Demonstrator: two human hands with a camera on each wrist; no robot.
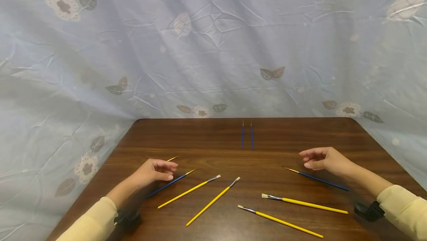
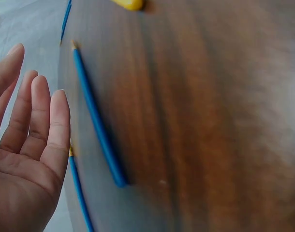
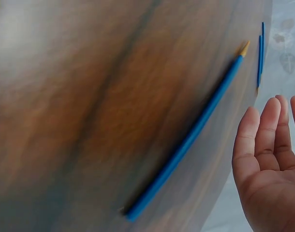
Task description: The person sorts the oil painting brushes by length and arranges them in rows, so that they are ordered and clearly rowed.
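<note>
My left hand (image 1: 151,172) hovers over the left side of the table with relaxed fingers and holds nothing. Below it lies a blue paintbrush (image 1: 171,184); another blue paintbrush (image 2: 81,193) is mostly hidden behind the hand in the head view, only its gold end showing. My right hand (image 1: 328,160), also holding nothing, is above the right side, its fingers loosely bent. Just under it a blue paintbrush (image 1: 321,180) lies slanted, gold tip toward the left. In both wrist views the palms face inward, apart from the brushes.
Two thin blue paintbrushes (image 1: 242,137) lie side by side at the far edge. Several yellow flat paintbrushes lie nearer: two left of centre, such as one yellow brush (image 1: 213,205), and two on the right, such as another yellow brush (image 1: 310,204). A floral curtain (image 1: 213,48) hangs behind the table (image 1: 207,159).
</note>
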